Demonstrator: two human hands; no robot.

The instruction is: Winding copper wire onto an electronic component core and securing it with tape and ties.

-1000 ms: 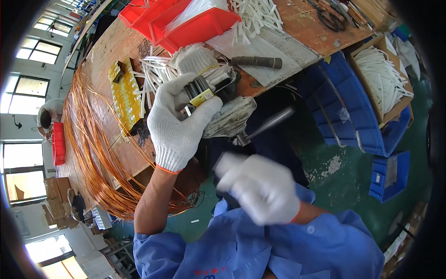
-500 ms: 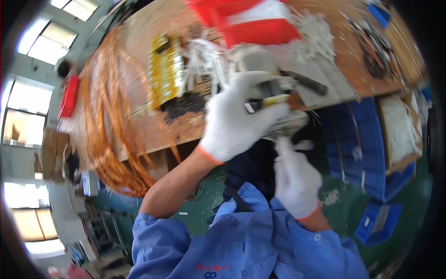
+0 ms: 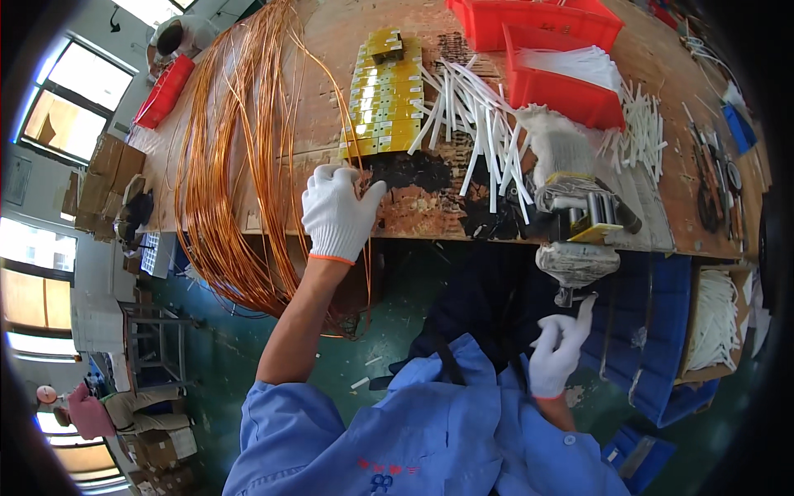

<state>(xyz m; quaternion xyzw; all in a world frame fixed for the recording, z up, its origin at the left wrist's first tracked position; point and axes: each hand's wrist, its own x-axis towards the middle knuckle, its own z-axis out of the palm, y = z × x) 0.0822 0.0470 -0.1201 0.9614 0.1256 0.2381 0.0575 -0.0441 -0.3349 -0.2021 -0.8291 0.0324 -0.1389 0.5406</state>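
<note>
Had left hand (image 3: 341, 213) gloved, palm down at the front of the bench (image 3: 423, 220), fingers half curled, thumb spread wide. Saw one strand of the copper wire coil (image 3: 240, 165) running past those fingers; couldn't tell if pinched or merely near. Had right hand (image 3: 557, 355) lower, off the bench edge, index pointing up at the screw end of the vise (image 3: 579, 261), other fingers loosely folded. Saw nothing clearly gripped there; couldn't tell touching from just short.

Found the dark block with yellow plate (image 3: 594, 212) sitting in the top of the wrapped vise, at the bench edge, clear of both hands. Read the step as work at the vise on the right, plus a reach to wire on the left. Couldn't judge tightening versus loosening.

For the next move, would have called for closing left thumb and fingers on that single strand without dragging the coil, and checking block seating before any load.

Farther out, noted yellow pieces (image 3: 385, 107) in rows just beyond left hand, white sleeves (image 3: 494, 136) loose between those and the vise, red bins (image 3: 564, 101) behind, hand tools (image 3: 713, 178) far right.
</note>
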